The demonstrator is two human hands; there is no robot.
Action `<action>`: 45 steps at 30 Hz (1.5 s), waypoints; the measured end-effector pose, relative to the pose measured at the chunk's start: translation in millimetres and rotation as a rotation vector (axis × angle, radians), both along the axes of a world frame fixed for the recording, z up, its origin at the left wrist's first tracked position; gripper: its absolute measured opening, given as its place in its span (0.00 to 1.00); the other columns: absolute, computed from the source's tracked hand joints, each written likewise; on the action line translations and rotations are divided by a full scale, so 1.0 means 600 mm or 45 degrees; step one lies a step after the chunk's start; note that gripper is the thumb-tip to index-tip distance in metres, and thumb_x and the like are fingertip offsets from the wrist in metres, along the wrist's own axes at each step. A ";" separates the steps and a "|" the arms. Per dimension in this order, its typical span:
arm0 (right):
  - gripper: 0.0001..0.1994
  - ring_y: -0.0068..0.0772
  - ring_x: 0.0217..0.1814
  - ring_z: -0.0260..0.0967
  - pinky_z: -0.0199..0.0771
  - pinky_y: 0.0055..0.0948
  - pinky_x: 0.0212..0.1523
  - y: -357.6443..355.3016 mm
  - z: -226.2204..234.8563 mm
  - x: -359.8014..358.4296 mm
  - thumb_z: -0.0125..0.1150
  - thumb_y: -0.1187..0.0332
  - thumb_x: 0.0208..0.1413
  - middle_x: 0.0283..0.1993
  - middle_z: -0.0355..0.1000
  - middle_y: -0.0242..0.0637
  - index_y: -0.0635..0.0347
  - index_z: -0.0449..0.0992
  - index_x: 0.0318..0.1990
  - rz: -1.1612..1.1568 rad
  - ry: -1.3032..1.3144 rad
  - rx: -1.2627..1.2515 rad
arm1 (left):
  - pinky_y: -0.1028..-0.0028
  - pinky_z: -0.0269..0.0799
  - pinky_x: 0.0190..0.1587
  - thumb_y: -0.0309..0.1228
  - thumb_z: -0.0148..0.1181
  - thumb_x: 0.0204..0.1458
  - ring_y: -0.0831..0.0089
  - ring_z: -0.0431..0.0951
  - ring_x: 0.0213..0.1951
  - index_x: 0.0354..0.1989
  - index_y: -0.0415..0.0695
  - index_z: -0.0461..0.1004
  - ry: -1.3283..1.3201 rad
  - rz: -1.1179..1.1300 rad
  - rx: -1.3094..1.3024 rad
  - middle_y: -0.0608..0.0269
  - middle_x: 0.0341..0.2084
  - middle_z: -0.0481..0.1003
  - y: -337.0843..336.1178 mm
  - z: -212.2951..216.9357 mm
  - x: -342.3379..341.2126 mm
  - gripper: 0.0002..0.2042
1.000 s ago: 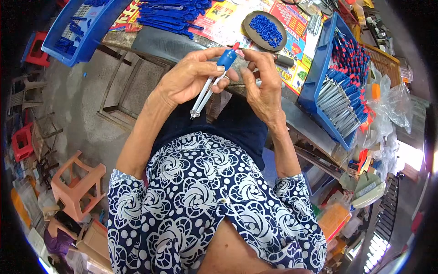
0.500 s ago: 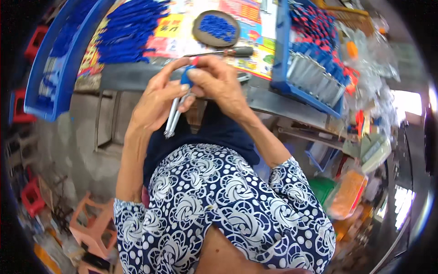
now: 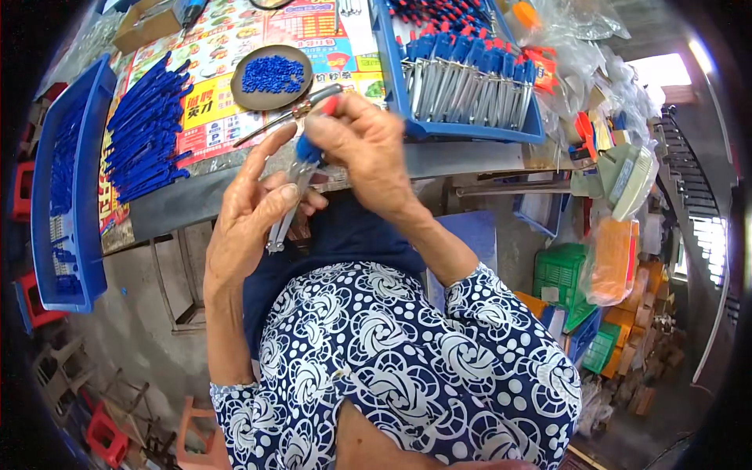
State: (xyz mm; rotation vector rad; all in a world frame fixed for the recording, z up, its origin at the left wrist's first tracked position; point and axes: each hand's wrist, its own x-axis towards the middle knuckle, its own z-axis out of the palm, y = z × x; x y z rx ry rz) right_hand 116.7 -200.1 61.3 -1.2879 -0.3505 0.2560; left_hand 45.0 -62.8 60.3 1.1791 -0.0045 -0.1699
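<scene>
Right hand closed over the compass top, left hand lower on its legs

The compass [image 3: 308, 149] is held between both hands above the person's lap, just off the table's front edge, its metal legs slanting down toward the lap. A second ago the right hand [image 3: 364, 153] hovered beside the blue head, fingers loosely bent; half a second ago it had closed on it. Now it is gripping the top, with the red tip [image 3: 330, 105] showing above the thumb. The fingers hide whether tip and head are joined.

The left hand [image 3: 254, 211] grips the metal legs between thumb and fingers. Its thumb, earlier up at the blue head, now presses lower down, while the forefinger reaches up beside the head.

The view has swung, so the table shows more fully. The screwdriver [image 3: 325, 94], partly hidden by the right hand at first, now shows its handle and much of its shaft, lying just below the dish [image 3: 266, 103] of small blue pieces [image 3: 272, 74]. A cardboard box [image 3: 147, 25] has come into view at the far left. The pile of blue strips [image 3: 145, 141] lies beside the left tray [image 3: 88, 188]; the right tray [image 3: 470, 131] holds many finished-looking compasses [image 3: 470, 78].
</scene>
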 end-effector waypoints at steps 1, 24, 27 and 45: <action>0.06 0.07 0.18 0.55 0.53 0.08 0.16 -0.020 0.007 0.007 0.55 0.69 0.51 0.23 0.67 0.27 0.62 0.70 0.31 -0.083 -0.022 -0.036 | 0.77 0.67 0.40 0.34 0.51 0.51 0.74 0.72 0.37 0.59 0.38 0.51 -0.054 -0.051 0.007 0.52 0.38 0.71 0.001 -0.004 0.003 0.28; 0.09 0.08 0.20 0.54 0.51 0.10 0.21 -0.341 0.062 0.240 0.54 0.64 0.53 0.22 0.63 0.19 0.59 0.72 0.38 -0.374 -0.500 -0.750 | 0.78 0.67 0.37 0.31 0.53 0.49 0.74 0.74 0.32 0.49 0.33 0.63 0.091 0.032 0.098 0.53 0.32 0.74 0.046 -0.074 -0.030 0.20; 0.10 0.09 0.21 0.53 0.51 0.10 0.22 -0.341 0.060 0.243 0.54 0.63 0.53 0.22 0.62 0.19 0.58 0.73 0.39 -0.285 -0.522 -0.850 | 0.78 0.67 0.36 0.31 0.53 0.49 0.73 0.74 0.32 0.49 0.33 0.64 0.125 0.026 0.071 0.54 0.32 0.74 0.045 -0.080 -0.027 0.20; 0.10 0.10 0.21 0.54 0.52 0.12 0.21 -0.339 0.045 0.244 0.53 0.64 0.53 0.23 0.60 0.20 0.59 0.72 0.39 -0.239 -0.419 -0.988 | 0.79 0.68 0.36 0.30 0.53 0.49 0.74 0.74 0.31 0.47 0.33 0.64 0.217 0.066 0.058 0.55 0.32 0.74 0.031 -0.095 -0.026 0.18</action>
